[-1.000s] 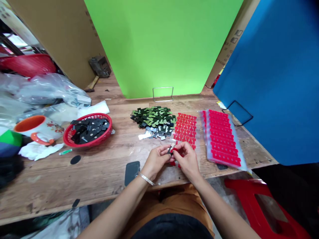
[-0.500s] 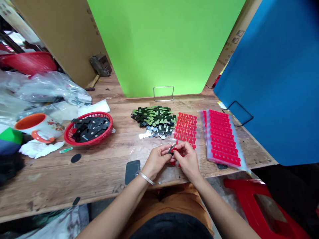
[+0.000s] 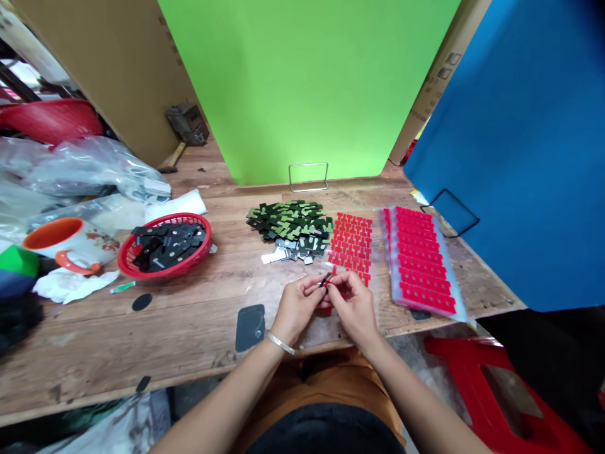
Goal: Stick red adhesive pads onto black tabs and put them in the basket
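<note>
Near the table's front edge, my left hand is closed in a pinch on a small black flat piece. My right hand meets it there, its fingertips pinching a small red sticker against that piece. Fingers cover most of both. Just beyond lies a sheet of red T-shaped stickers, its near end partly under my hands. A heap of small flat pieces, dark green and black with some silvery, sits left of the sheet.
At right lies a stack of red sticker sheets. A red basket of black pieces and an orange-rimmed mug stand left. Green and blue boards rise behind the table. A red stool is at lower right.
The view has shifted slightly. My hands stay together at the same spot, and the black piece between my fingertips has turned a little.
</note>
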### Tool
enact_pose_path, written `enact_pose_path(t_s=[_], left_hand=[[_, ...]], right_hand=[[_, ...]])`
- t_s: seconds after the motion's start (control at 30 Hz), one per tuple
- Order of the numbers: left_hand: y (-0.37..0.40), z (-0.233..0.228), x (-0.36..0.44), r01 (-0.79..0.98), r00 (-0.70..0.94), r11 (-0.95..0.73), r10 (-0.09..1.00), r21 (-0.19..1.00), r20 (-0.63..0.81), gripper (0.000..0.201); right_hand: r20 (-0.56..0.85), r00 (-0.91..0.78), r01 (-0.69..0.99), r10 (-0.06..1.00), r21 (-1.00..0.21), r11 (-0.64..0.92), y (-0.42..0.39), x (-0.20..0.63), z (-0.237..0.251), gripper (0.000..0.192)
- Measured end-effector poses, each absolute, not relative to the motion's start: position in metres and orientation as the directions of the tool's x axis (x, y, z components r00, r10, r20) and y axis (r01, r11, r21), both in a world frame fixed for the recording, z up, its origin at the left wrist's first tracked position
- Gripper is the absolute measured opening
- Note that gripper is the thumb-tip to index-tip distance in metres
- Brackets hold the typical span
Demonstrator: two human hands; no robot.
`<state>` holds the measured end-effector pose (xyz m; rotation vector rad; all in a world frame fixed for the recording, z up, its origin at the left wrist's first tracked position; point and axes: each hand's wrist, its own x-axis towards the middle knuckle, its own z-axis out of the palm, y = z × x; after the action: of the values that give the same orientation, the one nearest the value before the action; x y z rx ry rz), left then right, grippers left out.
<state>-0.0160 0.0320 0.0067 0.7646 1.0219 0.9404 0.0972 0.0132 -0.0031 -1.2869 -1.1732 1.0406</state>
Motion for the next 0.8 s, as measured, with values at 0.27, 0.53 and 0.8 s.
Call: enact_pose_path(t_s=[0.27,0.53,0.8], left_hand=[[0.029,0.010,-0.015,-0.292,0.225,0.406,0.909,0.866,-0.350,0.031],[0.028,0.013,-0.013,-0.288,0.220,0.414,0.906,0.863,-0.361,0.037],[0.028,0.013,-0.013,-0.286,0.235,0.424,0.900,0.859,-0.366,0.035]], right_hand=[[0.252,0.220,0.329,0.943,-0.929,0.171,0.011,0.103,0.011,0.007],[0.213,0.192,0.281,0.958,-0.947,0.154,0.018,0.106,0.011,0.008],[0.233,0.207,0.328,0.950,-0.932,0.156,0.019,0.107,0.010,0.007]])
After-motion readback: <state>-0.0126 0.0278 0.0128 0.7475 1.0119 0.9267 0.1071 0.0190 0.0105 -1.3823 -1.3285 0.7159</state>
